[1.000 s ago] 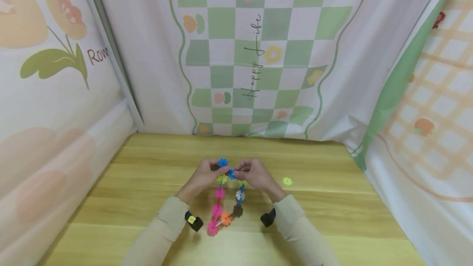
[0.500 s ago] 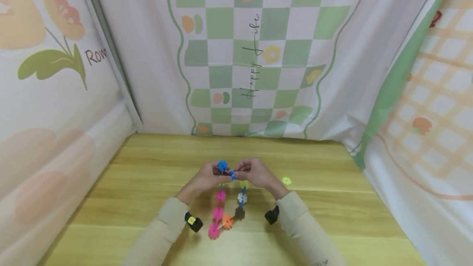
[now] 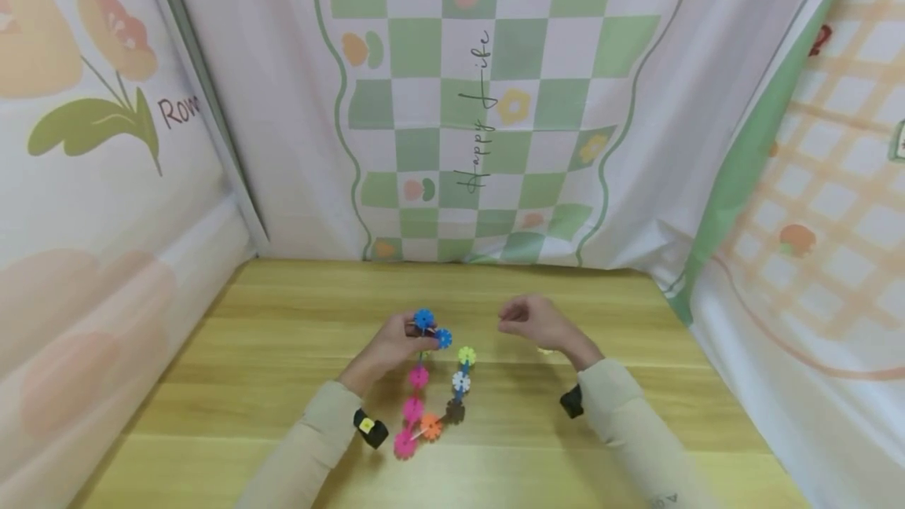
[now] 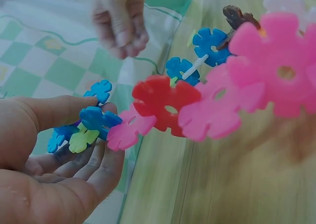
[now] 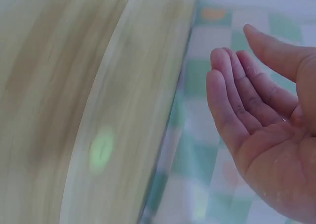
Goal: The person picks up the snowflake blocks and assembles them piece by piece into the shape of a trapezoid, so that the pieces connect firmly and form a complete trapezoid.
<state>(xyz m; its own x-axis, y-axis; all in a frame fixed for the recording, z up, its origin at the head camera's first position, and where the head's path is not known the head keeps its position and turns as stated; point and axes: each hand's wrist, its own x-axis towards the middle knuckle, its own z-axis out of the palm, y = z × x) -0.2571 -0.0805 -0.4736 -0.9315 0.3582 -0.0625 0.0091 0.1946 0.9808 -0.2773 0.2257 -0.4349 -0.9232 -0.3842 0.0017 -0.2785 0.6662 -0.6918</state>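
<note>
My left hand [image 3: 390,342] grips the far end of a chain of interlocking plastic flower discs, at its blue discs [image 4: 100,121]. From there the chain bends round in an open loop through pink discs [image 3: 413,409], an orange disc [image 3: 430,426], a brown disc [image 3: 456,411] and a white disc [image 3: 461,381], ending in a yellow-green disc [image 3: 467,355]. A red disc [image 4: 165,105] shows among the pink ones in the left wrist view. My right hand [image 3: 543,324] holds nothing, its fingers loosely bent. Near it lies a loose yellow-green disc [image 5: 101,150], blurred in the right wrist view and mostly hidden in the head view.
The wooden table [image 3: 318,289] reaches back to a green-and-white checked curtain [image 3: 467,140]. Printed cloth walls [image 3: 106,273] stand along the sides. Each wrist wears a black camera mount [image 3: 371,428].
My right hand has let go of the chain and moved right, over towards the loose yellow-green disc. My left hand keeps hold of the blue end, nearly in place.
</note>
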